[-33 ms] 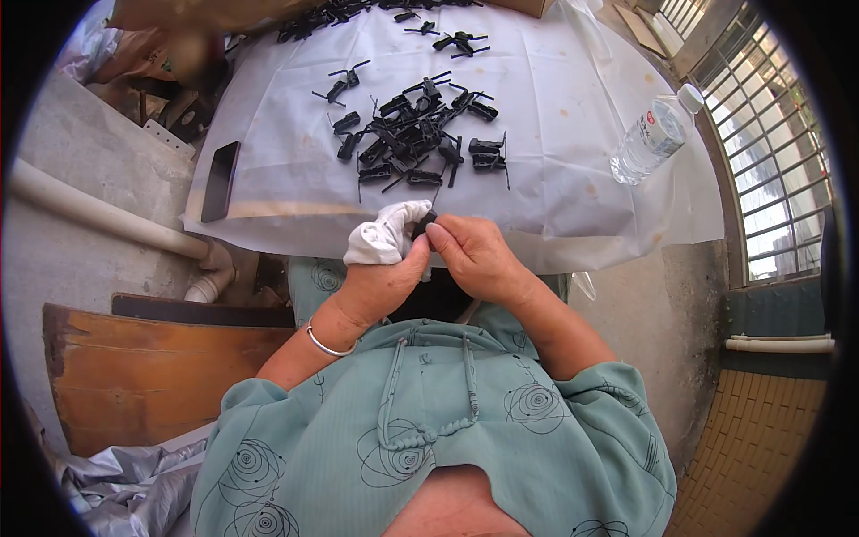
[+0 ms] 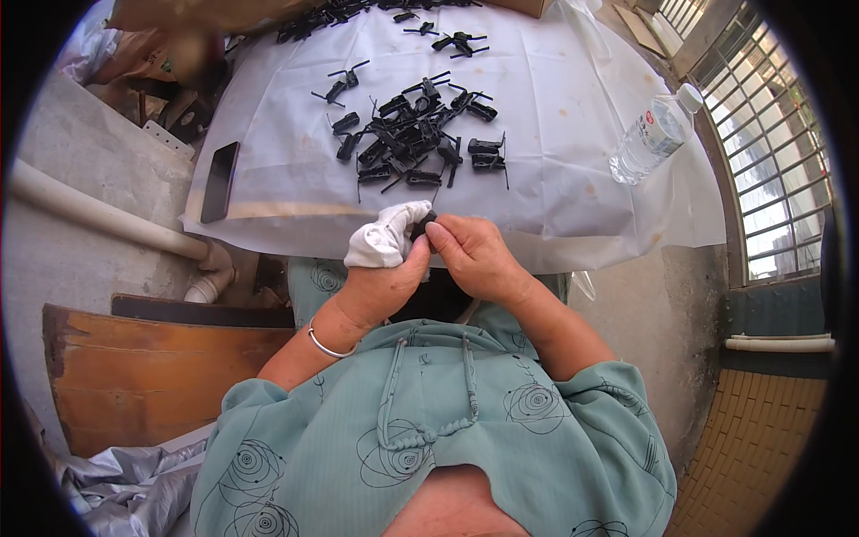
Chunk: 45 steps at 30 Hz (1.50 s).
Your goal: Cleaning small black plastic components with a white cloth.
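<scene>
At table edge, both hands: left hand (image 2: 380, 282) w/ 1 white cloth (image 2: 386, 237), right hand (image 2: 474, 259) pinching 1 black clip (image 2: 422, 225).

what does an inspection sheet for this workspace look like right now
surface: table covered by a white sheet, lightly stained
job's things: one small black clip pinched between both hands; white cloth over the left fingers; heap of black clips mid-table, more at the far edge
clutter: dark phone at the table's left edge; clear water bottle lying on the right
grippers: left hand and right hand close together at the near table edge, both closed on the clip
cables: nothing seen
surroundings: white pipe and wooden board on the left, barred window on the right, silver sheeting lower left
</scene>
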Tool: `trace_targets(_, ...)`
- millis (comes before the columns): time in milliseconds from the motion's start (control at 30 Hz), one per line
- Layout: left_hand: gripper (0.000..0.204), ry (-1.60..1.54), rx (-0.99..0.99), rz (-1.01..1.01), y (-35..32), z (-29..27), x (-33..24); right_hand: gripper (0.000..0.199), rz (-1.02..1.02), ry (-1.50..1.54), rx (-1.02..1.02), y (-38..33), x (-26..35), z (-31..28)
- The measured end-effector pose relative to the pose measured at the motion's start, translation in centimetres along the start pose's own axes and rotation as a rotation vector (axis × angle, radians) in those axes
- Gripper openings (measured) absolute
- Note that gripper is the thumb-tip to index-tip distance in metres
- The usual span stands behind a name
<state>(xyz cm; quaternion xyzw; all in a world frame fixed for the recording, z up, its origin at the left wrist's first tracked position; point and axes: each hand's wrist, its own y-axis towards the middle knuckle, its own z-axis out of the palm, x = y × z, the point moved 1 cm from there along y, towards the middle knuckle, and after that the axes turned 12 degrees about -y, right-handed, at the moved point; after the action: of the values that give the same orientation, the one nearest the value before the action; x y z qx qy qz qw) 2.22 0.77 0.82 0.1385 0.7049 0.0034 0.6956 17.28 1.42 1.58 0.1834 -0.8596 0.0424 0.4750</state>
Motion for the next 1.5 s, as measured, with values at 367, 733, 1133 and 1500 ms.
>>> trace_targets(367, 0.035, -0.048, -0.009, 0.138, 0.3, -0.3, 0.7, 0.019, -0.006, 0.206, -0.096, 0.1, -1.4, 1.1)
trace_targets(733, 0.029, -0.445, 0.207, -0.405, 0.3, -0.6, -1.7, 0.012, -0.101, 0.087, -0.094, 0.3, -0.7, -1.2)
trace_targets(1133, 0.023, 0.150, 0.139, 0.030, 0.3, 0.0, -1.0, 0.023, -0.066, 0.056, 0.078, 0.6, -0.8, 0.1)
trace_targets(1500, 0.026, 0.141, 0.065, 0.010, -0.3, -1.8, -0.8, 0.023, -0.067, 0.161, 0.056, 1.7, -0.6, 2.7)
